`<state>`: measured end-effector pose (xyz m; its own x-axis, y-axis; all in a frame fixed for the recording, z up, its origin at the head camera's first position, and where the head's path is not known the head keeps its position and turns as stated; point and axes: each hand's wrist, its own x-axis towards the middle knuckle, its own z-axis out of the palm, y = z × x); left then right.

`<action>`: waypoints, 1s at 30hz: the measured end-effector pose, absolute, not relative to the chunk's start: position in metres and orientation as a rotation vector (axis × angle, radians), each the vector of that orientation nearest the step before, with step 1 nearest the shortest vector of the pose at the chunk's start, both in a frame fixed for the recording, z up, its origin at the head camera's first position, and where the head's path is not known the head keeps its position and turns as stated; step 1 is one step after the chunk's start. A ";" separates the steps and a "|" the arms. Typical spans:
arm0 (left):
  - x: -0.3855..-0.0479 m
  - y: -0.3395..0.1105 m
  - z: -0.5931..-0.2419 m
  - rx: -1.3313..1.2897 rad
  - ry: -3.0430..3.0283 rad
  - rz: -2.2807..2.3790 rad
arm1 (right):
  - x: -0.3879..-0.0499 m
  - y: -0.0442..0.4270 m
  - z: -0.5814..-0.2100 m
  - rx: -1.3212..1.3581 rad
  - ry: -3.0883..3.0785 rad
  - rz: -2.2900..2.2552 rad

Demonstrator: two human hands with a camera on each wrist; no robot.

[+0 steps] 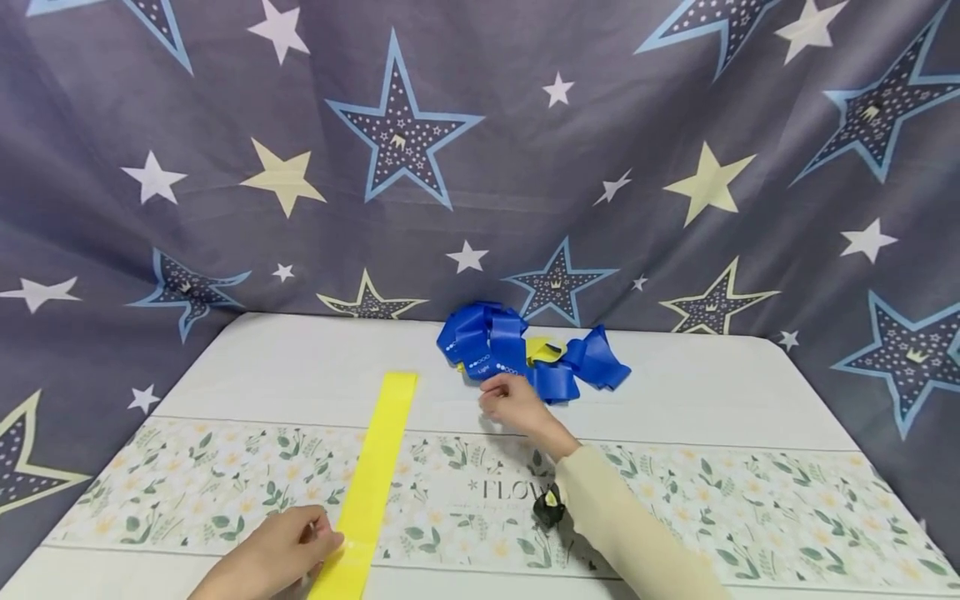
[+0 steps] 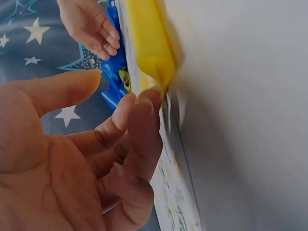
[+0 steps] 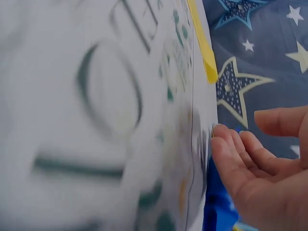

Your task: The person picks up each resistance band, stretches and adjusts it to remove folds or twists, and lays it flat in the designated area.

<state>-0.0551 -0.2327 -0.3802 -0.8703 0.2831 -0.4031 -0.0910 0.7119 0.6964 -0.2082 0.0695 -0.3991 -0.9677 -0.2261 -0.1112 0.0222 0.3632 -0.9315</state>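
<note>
A yellow strip (image 1: pixel 372 475) lies lengthwise on the table, left of the middle. My left hand (image 1: pixel 273 552) is at its near left edge, fingers loosely bent; in the left wrist view the fingertips of this hand (image 2: pixel 91 154) are beside the curled yellow strip (image 2: pixel 151 43), thumb held apart. My right hand (image 1: pixel 521 410) hovers just in front of a heap of blue ribbon (image 1: pixel 487 337), its fingers relaxed and holding nothing. In the right wrist view, the right hand (image 3: pixel 264 168) has its thumb apart from its fingers, with blue ribbon (image 3: pixel 219 197) beyond them.
A small dark object (image 1: pixel 549 508) with a yellowish part lies beside the right sleeve (image 1: pixel 630 533). Some yellow ribbon (image 1: pixel 545 349) lies among the blue. A floral band with lettering crosses the white table (image 1: pixel 300 358); a star-patterned curtain (image 1: pixel 480 217) hangs behind.
</note>
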 end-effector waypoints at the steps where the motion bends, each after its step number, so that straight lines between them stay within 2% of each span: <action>1: -0.057 -0.231 -0.379 0.170 2.447 1.024 | -0.208 0.073 -0.399 -0.159 2.406 -1.655; 6: -0.065 -0.223 -0.374 0.306 2.485 1.059 | -0.210 0.088 -0.400 -0.028 2.400 -1.698; 18: -0.085 -0.198 -0.360 0.430 2.506 1.075 | -0.206 0.100 -0.404 0.136 2.370 -1.675; 30: -0.116 -0.162 -0.349 0.380 2.495 1.171 | -0.207 0.096 -0.409 0.187 2.283 -1.765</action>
